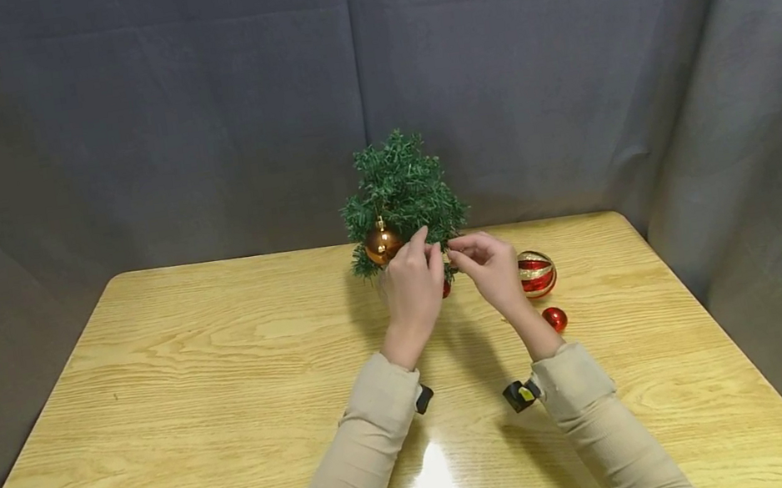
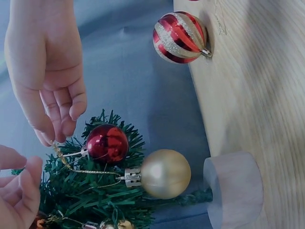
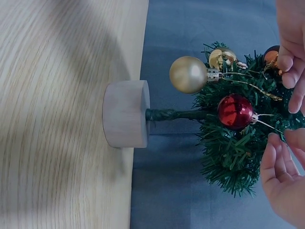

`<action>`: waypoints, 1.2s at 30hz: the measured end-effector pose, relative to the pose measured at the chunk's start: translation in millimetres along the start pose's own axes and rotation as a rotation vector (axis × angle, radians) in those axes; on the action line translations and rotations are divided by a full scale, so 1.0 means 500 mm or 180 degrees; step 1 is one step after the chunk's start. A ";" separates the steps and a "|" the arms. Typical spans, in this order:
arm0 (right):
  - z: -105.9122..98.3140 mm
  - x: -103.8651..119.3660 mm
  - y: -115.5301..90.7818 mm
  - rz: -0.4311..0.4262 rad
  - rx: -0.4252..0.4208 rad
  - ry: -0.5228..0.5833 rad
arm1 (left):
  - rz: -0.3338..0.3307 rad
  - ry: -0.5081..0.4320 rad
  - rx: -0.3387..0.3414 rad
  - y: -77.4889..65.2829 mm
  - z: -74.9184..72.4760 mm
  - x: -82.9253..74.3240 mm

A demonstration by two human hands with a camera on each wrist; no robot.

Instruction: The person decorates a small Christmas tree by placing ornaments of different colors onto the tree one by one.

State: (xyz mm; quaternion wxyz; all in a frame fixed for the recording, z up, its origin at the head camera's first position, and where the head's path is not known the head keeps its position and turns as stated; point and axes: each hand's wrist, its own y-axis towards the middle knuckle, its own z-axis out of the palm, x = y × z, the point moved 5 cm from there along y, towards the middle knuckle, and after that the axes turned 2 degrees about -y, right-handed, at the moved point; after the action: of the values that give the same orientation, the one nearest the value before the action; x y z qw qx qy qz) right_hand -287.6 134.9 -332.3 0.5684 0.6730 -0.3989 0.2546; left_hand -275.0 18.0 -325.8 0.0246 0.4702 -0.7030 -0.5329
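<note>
A small artificial Christmas tree (image 1: 400, 183) stands at the table's far edge, its round pale base (image 3: 125, 114) visible in the right wrist view. On its front hang a shiny red bauble (image 3: 235, 111) and a matte gold bauble (image 2: 166, 173). My right hand (image 1: 489, 267) pinches thin cord at the fingertips by the front branches, just above the red bauble. Opposite it, my left hand (image 1: 412, 283) is at the branches, thumb and index finger close together; whether something is between them cannot be made out. A copper bauble (image 1: 382, 243) hangs beside the left hand.
Right of the tree lie a large red-and-gold striped bauble (image 1: 537, 273) and a small red bauble (image 1: 555, 319) on the wooden table (image 1: 215, 388). Another shiny gold bauble (image 3: 222, 59) hangs on the tree. A grey curtain (image 1: 191, 122) rises behind the table.
</note>
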 end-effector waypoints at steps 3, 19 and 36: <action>-0.002 -0.001 0.000 -0.0009 0.0000 0.0013 | -0.0057 -0.0177 -0.0004 0.002 0.004 0.001; -0.016 -0.016 -0.010 0.0035 0.0041 0.0036 | -0.0194 -0.0537 -0.0156 0.015 0.018 0.015; -0.083 -0.037 -0.044 -0.0005 0.0110 -0.0481 | -0.0335 -0.0603 -0.0114 0.028 0.014 0.024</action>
State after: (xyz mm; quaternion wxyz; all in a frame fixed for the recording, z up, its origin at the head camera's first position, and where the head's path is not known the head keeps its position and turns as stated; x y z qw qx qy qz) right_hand -275.1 180.3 -350.4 0.5252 0.7003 -0.4357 0.2095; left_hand -294.3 14.7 -323.2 -0.0616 0.4535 -0.6669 -0.5880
